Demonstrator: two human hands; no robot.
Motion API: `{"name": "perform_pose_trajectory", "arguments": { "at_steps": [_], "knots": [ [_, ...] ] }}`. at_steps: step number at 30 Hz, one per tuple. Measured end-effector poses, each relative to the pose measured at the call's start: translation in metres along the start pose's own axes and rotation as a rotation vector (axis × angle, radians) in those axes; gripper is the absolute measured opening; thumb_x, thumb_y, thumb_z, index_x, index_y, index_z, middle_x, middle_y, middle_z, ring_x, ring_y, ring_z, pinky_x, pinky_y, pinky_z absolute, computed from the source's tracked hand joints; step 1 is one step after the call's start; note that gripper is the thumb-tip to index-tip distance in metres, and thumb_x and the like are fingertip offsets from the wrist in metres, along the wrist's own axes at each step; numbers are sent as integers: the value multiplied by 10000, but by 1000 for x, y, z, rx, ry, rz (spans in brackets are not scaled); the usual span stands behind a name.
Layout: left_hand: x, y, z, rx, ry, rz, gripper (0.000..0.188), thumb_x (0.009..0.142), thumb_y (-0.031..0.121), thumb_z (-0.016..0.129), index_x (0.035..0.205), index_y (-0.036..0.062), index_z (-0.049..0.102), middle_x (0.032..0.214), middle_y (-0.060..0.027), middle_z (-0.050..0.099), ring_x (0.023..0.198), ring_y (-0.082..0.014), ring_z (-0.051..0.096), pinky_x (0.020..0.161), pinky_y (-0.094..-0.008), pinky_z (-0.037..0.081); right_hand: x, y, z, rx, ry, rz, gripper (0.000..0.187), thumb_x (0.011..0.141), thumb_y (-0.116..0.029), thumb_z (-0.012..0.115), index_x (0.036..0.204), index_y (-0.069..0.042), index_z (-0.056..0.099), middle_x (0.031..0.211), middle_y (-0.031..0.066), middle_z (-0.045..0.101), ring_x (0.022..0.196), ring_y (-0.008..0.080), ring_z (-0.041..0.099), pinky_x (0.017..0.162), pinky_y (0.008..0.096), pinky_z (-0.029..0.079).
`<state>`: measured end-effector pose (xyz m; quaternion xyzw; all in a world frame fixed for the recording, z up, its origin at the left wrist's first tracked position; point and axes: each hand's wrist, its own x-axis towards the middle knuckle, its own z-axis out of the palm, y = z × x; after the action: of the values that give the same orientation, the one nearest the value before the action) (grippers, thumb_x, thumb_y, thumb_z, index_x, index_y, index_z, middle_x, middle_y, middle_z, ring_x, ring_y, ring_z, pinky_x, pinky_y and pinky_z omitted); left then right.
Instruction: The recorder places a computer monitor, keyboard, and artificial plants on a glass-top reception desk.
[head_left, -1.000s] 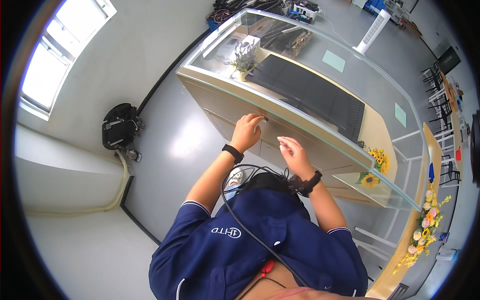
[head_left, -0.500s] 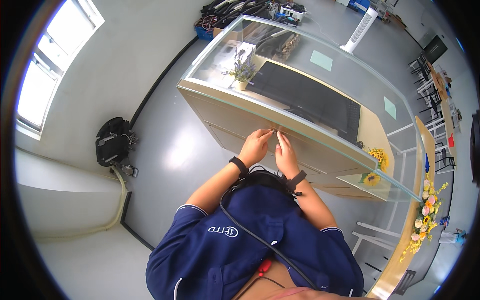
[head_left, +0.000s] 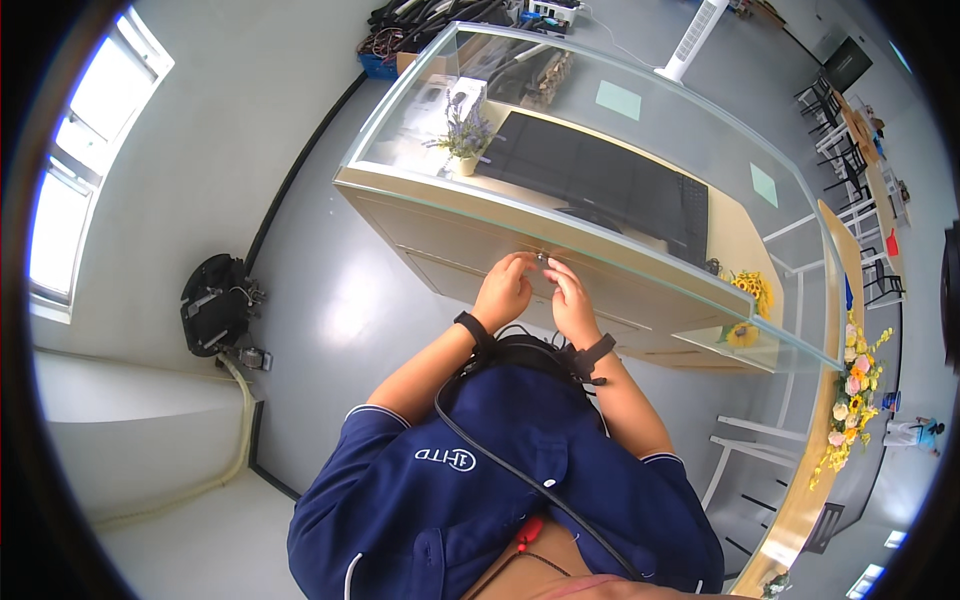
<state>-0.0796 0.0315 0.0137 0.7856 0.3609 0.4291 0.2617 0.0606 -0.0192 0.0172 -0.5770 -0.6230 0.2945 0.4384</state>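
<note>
Metal fitting at the near upper edge of the display case is apparently being adjusted; the left hand and right hand are curled there, though whether it is gripped cannot be told. Steady fingertip control seems called for next.

The single head-worn fisheye view looked steeply down, close above the navy shirt, toward the glass-topped counter.

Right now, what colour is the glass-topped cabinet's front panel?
Greyish beige; the cabinet's front panel shows best in the head view.
</note>
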Motion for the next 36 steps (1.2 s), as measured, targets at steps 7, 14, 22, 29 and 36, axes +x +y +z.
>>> {"name": "perform_pose_trajectory", "arguments": {
  "at_steps": [7, 14, 22, 29, 36],
  "knots": [
    [-8, -1, 3, -9, 14, -27, 199, 651, -63, 493, 837, 6, 488, 1025, -136, 515, 744, -244, 553, 653, -302, 460, -3, 1, -3, -128, 2, -82, 226, 722, 64, 399, 868, 5, 560, 1140, 130, 479, 1002, 283, 484, 799, 333, 413],
    [-17, 17, -6, -112, -66, -162, 178, 653, -21, 517, 829, -1, 495, 1042, -160, 509, 864, -314, 526, 721, -366, 441, -11, -1, -4, -67, -37, -58, 211, 725, 48, 413, 841, -25, 575, 1147, 138, 480, 993, 295, 488, 786, 330, 417],
    [-25, 16, -12, 5, 50, -75, 185, 668, 21, 560, 846, 16, 508, 1012, -130, 535, 836, -292, 538, 727, -345, 437, -15, -9, -12, -54, -121, -56, 184, 710, 40, 434, 808, -28, 575, 1154, 155, 472, 992, 308, 490, 818, 333, 411],
    [-32, -26, -11, -267, 84, -714, 262, 808, 234, 560, 821, -22, 506, 722, -74, 582, 658, -111, 542, 618, -238, 439, -17, -5, -11, -65, -143, -81, 176, 714, 35, 439, 806, -25, 576, 1150, 143, 478, 974, 291, 504, 810, 336, 416],
    [1, -18, -29, -682, 58, -1155, 397, 804, 422, 507, 769, 26, 507, 674, -49, 559, 574, -120, 546, 572, -221, 461, -20, -11, -14, -33, -177, -31, 180, 721, 32, 445, 834, -13, 577, 1146, 129, 483, 979, 282, 506, 818, 320, 415]
  ]
}}
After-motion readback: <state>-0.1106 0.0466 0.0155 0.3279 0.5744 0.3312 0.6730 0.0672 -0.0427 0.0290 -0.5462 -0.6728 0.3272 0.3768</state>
